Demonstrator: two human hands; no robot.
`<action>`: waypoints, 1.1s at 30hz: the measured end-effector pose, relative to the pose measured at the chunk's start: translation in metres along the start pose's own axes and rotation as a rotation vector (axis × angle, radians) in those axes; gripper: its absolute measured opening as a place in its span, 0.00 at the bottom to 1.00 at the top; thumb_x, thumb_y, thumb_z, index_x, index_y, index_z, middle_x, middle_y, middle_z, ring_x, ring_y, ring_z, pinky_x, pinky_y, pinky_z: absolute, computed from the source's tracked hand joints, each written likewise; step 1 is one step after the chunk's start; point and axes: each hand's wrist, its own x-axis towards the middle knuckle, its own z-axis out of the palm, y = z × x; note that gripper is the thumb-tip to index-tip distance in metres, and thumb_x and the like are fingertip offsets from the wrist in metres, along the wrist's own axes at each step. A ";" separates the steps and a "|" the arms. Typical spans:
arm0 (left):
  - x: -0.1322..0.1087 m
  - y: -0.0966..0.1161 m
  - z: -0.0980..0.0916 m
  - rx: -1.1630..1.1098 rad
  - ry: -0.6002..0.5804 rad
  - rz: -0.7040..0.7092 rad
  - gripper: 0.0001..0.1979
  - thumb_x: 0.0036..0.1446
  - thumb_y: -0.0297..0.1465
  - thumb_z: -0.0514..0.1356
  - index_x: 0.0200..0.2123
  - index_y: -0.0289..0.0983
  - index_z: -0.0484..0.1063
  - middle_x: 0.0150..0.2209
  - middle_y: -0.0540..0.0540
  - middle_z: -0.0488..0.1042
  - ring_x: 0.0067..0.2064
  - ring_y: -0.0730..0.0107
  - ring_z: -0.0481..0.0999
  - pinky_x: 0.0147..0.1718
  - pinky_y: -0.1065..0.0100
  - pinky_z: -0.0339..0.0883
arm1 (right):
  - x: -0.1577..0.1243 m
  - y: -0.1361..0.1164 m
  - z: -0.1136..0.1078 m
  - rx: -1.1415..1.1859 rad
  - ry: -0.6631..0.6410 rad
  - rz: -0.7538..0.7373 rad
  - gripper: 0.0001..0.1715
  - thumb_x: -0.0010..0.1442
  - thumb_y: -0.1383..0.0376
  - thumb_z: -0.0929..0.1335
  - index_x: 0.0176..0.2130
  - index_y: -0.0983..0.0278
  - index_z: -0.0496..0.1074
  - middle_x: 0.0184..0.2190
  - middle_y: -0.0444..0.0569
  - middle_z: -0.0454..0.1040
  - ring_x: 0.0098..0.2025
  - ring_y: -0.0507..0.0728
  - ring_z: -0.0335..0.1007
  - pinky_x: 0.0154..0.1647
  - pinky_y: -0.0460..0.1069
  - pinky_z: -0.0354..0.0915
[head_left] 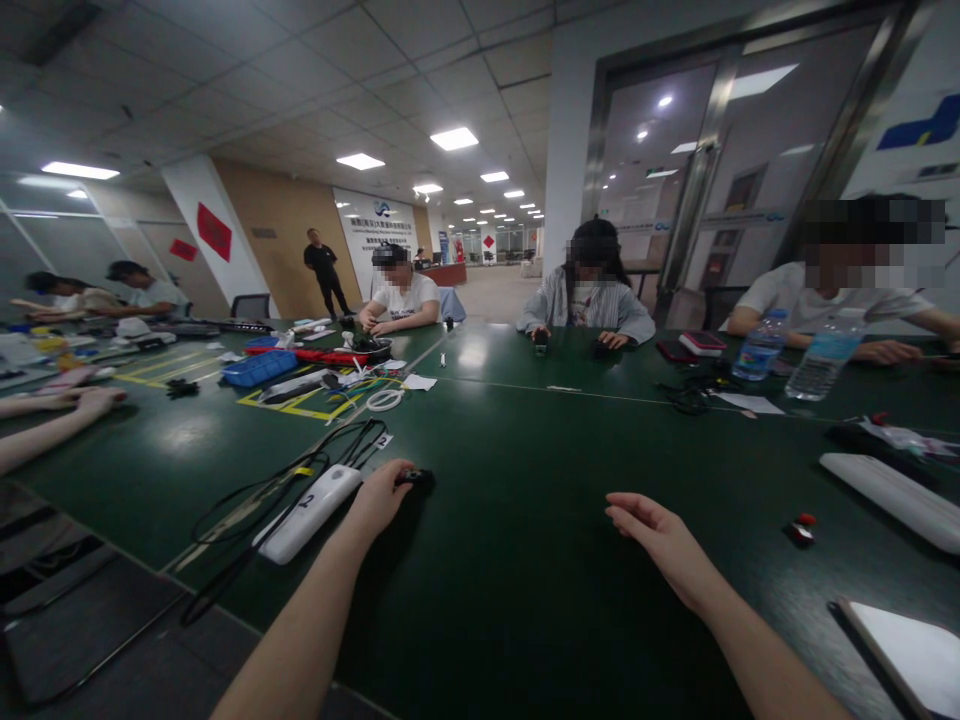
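My left hand [381,497] rests on the dark green table [525,560], its fingers pinched round a small black object [417,479]. Just left of that hand lies a white power bank [309,511] marked "2", with black cables [262,495] looping away from it. My right hand [660,540] hovers low over the table to the right, fingers loosely stretched and holding nothing. A small red and black piece [801,527] lies further right of it.
People sit round the far side of the table with two water bottles [825,355], phones and cables. A long white case [892,497] and a white tablet [904,655] lie at the right. A blue tray [259,367] and yellow floor-style tape marks sit at the far left. Another person's arm [52,420] reaches in from the left.
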 end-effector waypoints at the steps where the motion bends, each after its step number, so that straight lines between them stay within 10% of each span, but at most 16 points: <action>1: 0.000 0.001 0.000 0.002 0.000 -0.015 0.12 0.48 0.27 0.53 0.40 0.39 0.64 0.37 0.46 0.71 0.40 0.66 0.71 0.40 0.66 0.63 | 0.000 0.000 0.000 0.000 0.001 -0.001 0.22 0.46 0.54 0.67 0.42 0.58 0.69 0.42 0.47 0.71 0.47 0.60 0.64 0.45 0.54 0.61; 33: -0.001 -0.001 0.005 -0.075 -0.032 0.012 0.11 0.50 0.33 0.52 0.37 0.38 0.67 0.35 0.47 0.71 0.36 0.68 0.71 0.36 0.68 0.64 | 0.005 0.008 -0.001 0.010 -0.028 -0.004 0.23 0.48 0.54 0.66 0.44 0.58 0.68 0.43 0.47 0.70 0.47 0.60 0.63 0.46 0.54 0.61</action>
